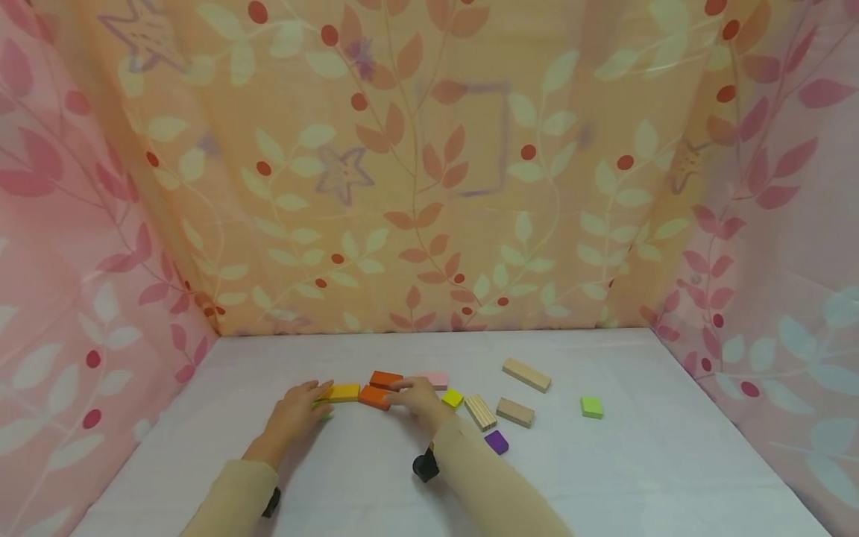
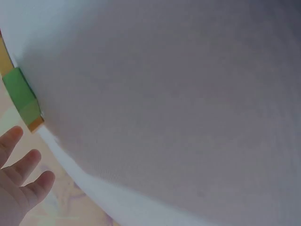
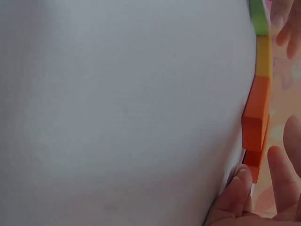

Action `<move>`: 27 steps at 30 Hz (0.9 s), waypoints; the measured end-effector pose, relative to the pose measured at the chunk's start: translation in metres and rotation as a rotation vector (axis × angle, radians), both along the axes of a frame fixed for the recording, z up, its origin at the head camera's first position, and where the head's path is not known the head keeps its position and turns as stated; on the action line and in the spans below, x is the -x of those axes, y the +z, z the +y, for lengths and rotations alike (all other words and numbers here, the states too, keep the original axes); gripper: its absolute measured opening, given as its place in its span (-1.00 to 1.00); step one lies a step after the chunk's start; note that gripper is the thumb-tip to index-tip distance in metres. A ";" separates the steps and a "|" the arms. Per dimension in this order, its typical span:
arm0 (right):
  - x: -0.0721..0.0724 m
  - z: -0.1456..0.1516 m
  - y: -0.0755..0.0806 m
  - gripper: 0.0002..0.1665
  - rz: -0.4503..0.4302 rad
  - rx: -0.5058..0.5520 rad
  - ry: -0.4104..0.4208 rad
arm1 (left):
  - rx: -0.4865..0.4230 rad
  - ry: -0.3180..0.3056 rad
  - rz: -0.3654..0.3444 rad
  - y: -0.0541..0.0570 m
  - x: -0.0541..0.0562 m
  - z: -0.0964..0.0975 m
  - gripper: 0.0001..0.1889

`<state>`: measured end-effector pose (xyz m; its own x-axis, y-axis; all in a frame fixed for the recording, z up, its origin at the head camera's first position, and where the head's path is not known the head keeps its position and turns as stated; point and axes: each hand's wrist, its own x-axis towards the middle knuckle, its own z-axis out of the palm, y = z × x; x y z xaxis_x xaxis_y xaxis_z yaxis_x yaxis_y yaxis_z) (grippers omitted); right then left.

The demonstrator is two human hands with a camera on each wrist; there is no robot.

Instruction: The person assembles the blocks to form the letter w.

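My left hand (image 1: 293, 415) is at the left end of a row of blocks, fingers loosely spread beside a green block (image 2: 21, 92) that it mostly hides in the head view. In the left wrist view its fingertips stand apart from that block. A yellow block (image 1: 344, 393) continues the row, followed by an orange block (image 1: 374, 397). Behind that one lies a second orange block (image 1: 386, 380). Over the right end of the orange pair hovers my right hand (image 1: 424, 403), its fingers apart and gripping nothing; whether a fingertip touches a block is unclear.
Right of my right hand lie a pink block (image 1: 438, 381), a yellow square (image 1: 452, 399), a ridged wooden block (image 1: 481, 412), a plain wooden block (image 1: 515, 412), a longer one (image 1: 526, 375), a purple block (image 1: 496, 441) and a lime square (image 1: 592, 407). Patterned cloth surrounds the white tabletop (image 1: 644, 470).
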<state>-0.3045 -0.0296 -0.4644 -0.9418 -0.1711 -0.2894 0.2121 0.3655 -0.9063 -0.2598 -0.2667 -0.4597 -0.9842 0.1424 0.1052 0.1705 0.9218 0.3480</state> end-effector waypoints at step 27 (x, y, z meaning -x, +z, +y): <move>0.002 -0.008 0.005 -0.61 0.088 -0.248 0.042 | 0.081 0.010 -0.104 0.009 0.016 0.009 -0.48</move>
<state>-0.3068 -0.0373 -0.4589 -0.9588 -0.1450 -0.2444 0.1159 0.5856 -0.8023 -0.2759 -0.2580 -0.4510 -0.9906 0.1362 -0.0092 0.1278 0.9491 0.2878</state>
